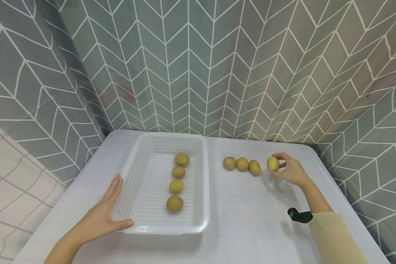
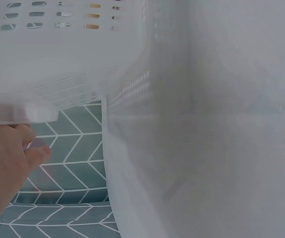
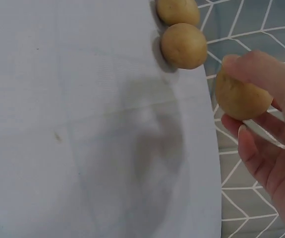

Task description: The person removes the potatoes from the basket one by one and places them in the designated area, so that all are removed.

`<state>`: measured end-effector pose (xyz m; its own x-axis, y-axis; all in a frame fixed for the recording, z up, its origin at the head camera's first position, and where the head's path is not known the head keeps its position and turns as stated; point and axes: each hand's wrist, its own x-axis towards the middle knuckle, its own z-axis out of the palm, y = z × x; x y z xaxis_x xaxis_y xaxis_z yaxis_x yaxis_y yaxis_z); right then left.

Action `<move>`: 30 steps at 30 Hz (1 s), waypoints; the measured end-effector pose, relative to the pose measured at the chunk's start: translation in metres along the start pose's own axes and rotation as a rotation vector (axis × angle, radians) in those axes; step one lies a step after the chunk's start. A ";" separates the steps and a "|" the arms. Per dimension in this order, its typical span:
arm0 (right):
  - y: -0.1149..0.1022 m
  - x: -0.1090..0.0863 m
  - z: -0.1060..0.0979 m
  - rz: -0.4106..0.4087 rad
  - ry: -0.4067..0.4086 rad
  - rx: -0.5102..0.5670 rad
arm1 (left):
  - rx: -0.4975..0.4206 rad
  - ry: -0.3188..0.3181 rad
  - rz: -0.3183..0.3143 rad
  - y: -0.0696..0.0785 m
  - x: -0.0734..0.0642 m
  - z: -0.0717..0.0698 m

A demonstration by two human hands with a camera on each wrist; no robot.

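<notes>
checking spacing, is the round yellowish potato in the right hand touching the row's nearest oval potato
Apart: the head view shows white cloth between the round potato and the row's nearest oval potato.

- Passable: the white cloth-covered table [image 1: 247, 220], right of centre, towards its near edge.
- Blocking nearer the far edge: three yellow-brown rounded potatoes [image 1: 242, 164] in a row.
- Barring the left half: raised walls of the white perforated plastic basket [image 1: 202, 183].

The potatoes [image 1: 272, 164] are yellow-brown, basket [image 1: 151, 183] and tablecloth [image 1: 244, 212] white, curtain [image 1: 198, 73] grey with white chevrons.
</notes>
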<state>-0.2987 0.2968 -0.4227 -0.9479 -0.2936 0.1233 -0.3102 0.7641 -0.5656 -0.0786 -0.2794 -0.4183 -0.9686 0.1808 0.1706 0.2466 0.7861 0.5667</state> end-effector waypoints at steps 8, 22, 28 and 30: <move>-0.004 0.008 0.013 0.007 -0.058 -0.121 | 0.003 0.005 -0.001 0.001 -0.001 -0.001; -0.005 0.011 0.030 0.027 -0.123 -0.221 | -0.010 -0.010 -0.006 -0.002 -0.001 0.003; -0.008 0.010 0.025 0.031 -0.166 -0.235 | 0.006 -0.003 -0.001 0.000 0.001 -0.001; -0.009 0.009 0.024 0.030 -0.176 -0.242 | 0.006 -0.006 -0.006 0.000 0.001 -0.001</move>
<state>-0.3031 0.2734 -0.4359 -0.9366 -0.3474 -0.0456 -0.3101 0.8824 -0.3537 -0.0792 -0.2797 -0.4176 -0.9703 0.1793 0.1621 0.2402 0.7911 0.5626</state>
